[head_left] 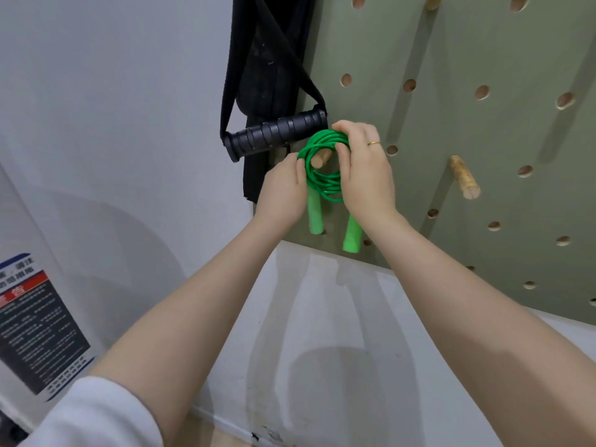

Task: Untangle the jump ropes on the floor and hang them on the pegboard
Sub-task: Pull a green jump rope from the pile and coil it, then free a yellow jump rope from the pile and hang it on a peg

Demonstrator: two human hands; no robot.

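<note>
On the green pegboard [467, 75] a peg [320, 159] juts toward the viewer through the coiled rope [322, 175]. The coil is gripped on either side by the left hand [285, 191] and right hand [364, 169], equally near; its handles hang straight down.

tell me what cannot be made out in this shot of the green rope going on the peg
Head view only:
- Green rope: the right hand covers the coil's right side.
- Peg: its base is behind the coil.
- Black strap: top cut off by the frame edge.
- Poster: print too small to read.
</note>
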